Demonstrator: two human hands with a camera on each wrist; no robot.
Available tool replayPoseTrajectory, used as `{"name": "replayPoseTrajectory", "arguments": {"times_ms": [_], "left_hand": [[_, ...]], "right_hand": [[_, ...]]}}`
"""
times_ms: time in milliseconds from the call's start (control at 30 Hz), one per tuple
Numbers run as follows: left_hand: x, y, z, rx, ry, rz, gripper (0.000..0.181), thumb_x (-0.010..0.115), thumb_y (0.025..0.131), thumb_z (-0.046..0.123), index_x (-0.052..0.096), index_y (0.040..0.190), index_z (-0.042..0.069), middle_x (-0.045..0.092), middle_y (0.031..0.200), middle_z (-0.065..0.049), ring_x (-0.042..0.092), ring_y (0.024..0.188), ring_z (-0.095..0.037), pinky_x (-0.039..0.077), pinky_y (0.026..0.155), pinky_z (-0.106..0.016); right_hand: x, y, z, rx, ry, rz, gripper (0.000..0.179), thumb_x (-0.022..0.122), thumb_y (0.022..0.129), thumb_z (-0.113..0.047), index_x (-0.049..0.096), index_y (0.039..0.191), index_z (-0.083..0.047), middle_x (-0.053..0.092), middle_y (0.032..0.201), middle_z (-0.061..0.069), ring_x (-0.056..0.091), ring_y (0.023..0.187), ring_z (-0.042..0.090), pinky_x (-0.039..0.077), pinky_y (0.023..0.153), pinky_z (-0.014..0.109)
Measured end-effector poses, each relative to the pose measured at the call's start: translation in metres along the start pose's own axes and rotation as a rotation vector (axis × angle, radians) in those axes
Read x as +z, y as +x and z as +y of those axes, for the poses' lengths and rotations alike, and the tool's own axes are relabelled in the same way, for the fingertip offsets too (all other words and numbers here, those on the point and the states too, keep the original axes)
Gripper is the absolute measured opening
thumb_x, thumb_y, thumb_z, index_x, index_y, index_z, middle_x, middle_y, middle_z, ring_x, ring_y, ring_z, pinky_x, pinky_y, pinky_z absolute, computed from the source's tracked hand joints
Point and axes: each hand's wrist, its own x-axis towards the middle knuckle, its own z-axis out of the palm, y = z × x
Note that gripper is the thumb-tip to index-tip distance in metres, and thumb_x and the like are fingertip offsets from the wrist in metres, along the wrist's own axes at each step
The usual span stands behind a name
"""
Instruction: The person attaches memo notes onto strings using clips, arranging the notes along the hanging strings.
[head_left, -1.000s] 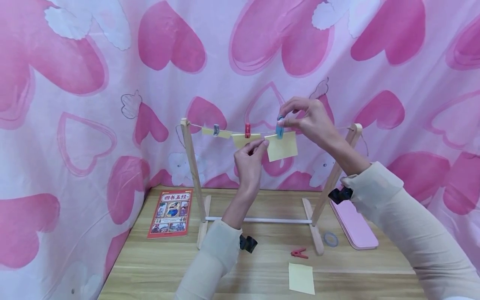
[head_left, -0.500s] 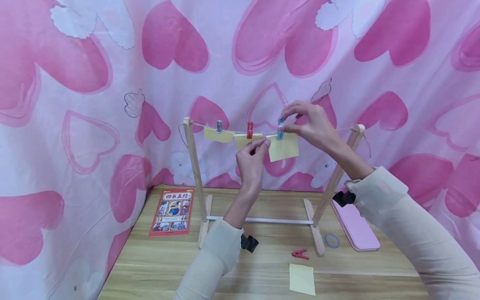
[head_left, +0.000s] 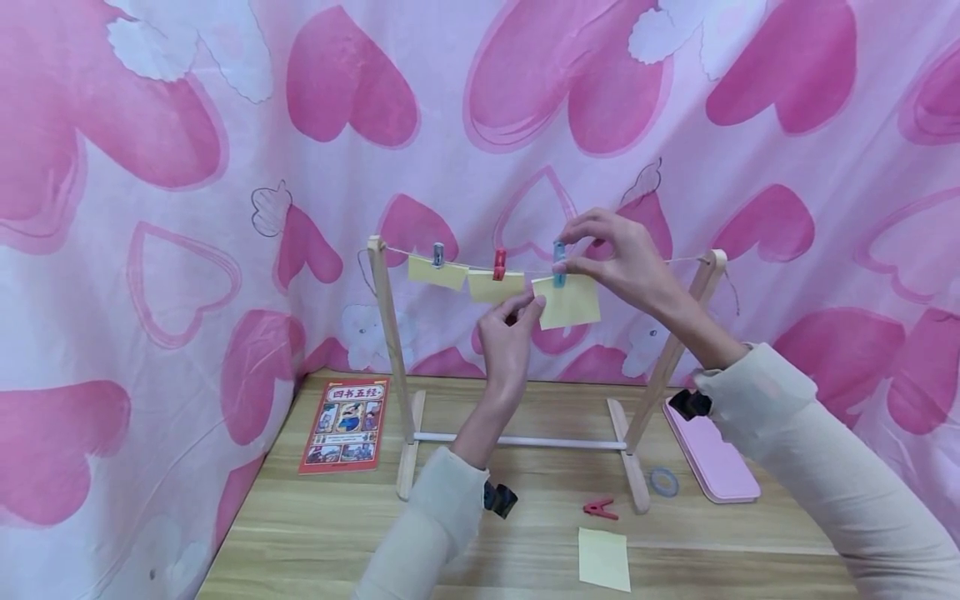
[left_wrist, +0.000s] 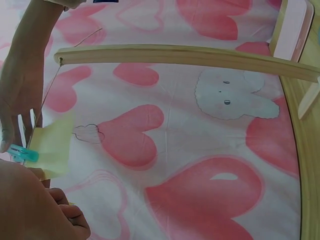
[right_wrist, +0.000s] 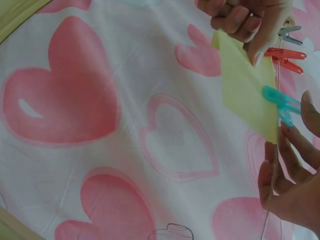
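Head view: a person's right hand [head_left: 618, 254] pinches a blue clip [head_left: 559, 273] by its upper end, while the left hand [head_left: 508, 337] grips the left edge of a yellow note [head_left: 572, 310] between thumb and fingers. Clip and note meet at the string [head_left: 686, 258] of a wooden frame [head_left: 390, 333], right of a red clip [head_left: 500, 265]. The moment appears to turn on the note's top edge: the clip stands roughly upright across the string, the right hand nearer, from the right, the left hand lower and left. Right wrist view adds the clip's splayed handles, seen side-on, and the left thumb over the note's face. Only the head view shows a spare note [head_left: 604, 558] and spare clip [head_left: 600, 508] on the near counter [head_left: 517, 542].
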Motion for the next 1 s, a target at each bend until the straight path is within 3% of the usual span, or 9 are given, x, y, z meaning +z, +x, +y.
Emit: {"name": "replayPoseTrajectory", "arguments": {"times_ms": [200,367,500,667,767,900,1000], "left_hand": [[0.000,-0.005,-0.005,-0.004,0.022,-0.035,0.021,0.081,0.101,0.017,0.085,0.116,0.003,0.051,0.079,0.004,0.047,0.078,-0.012,0.039,0.067,-0.022],[0.001,-0.007,-0.009,0.015,0.025,-0.063,0.015,0.081,0.101,0.016,0.084,0.104,0.002,0.045,0.073,0.005,0.041,0.073,-0.011,0.034,0.065,-0.023],[0.000,-0.010,-0.014,0.012,0.030,-0.096,0.020,0.080,0.101,0.019,0.079,0.094,0.000,0.043,0.071,0.005,0.039,0.071,-0.011,0.033,0.065,-0.023],[-0.002,-0.014,-0.020,0.001,0.034,-0.133,0.023,0.080,0.101,0.021,0.076,0.094,0.000,0.044,0.072,0.005,0.039,0.071,-0.011,0.032,0.063,-0.022],[-0.002,-0.014,-0.025,-0.011,0.029,-0.140,0.020,0.079,0.101,0.018,0.077,0.098,-0.002,0.049,0.074,0.006,0.042,0.072,-0.010,0.034,0.063,-0.021],[-0.002,-0.014,-0.030,-0.037,0.025,-0.145,0.020,0.080,0.101,0.017,0.077,0.102,-0.002,0.055,0.079,0.005,0.047,0.075,-0.010,0.038,0.065,-0.021],[-0.003,-0.013,-0.033,-0.051,0.025,-0.155,0.020,0.080,0.102,0.019,0.078,0.105,-0.001,0.056,0.081,0.005,0.049,0.077,-0.011,0.040,0.067,-0.021]], "right_hand": [[0.001,-0.003,0.000,-0.018,-0.034,0.005,0.042,0.090,0.090,-0.007,0.076,0.129,0.002,0.071,0.133,0.018,0.067,0.121,0.033,0.049,0.101,0.036],[0.000,-0.022,-0.005,-0.091,-0.028,0.123,0.050,0.088,0.090,0.000,0.071,0.137,0.003,0.065,0.143,0.019,0.064,0.121,0.024,0.047,0.101,0.023],[-0.002,-0.057,-0.012,-0.162,0.002,0.228,0.046,0.084,0.089,0.008,0.072,0.134,0.005,0.066,0.142,0.021,0.057,0.128,0.009,0.046,0.101,0.018],[0.007,-0.110,-0.004,-0.210,0.045,0.209,0.040,0.084,0.091,0.000,0.074,0.130,0.004,0.067,0.138,0.021,0.058,0.133,0.004,0.045,0.110,0.016],[0.017,-0.144,0.009,-0.165,0.033,0.167,0.040,0.085,0.090,0.001,0.076,0.128,0.000,0.069,0.135,0.018,0.060,0.129,0.003,0.044,0.109,0.013],[0.032,-0.189,0.029,-0.034,-0.021,0.112,0.045,0.086,0.084,0.010,0.078,0.125,-0.007,0.072,0.132,0.010,0.062,0.122,0.000,0.044,0.103,0.009],[0.044,-0.217,0.047,0.042,-0.021,0.083,0.040,0.085,0.087,0.007,0.079,0.122,-0.010,0.074,0.129,0.006,0.064,0.120,0.001,0.048,0.098,0.011]]}}
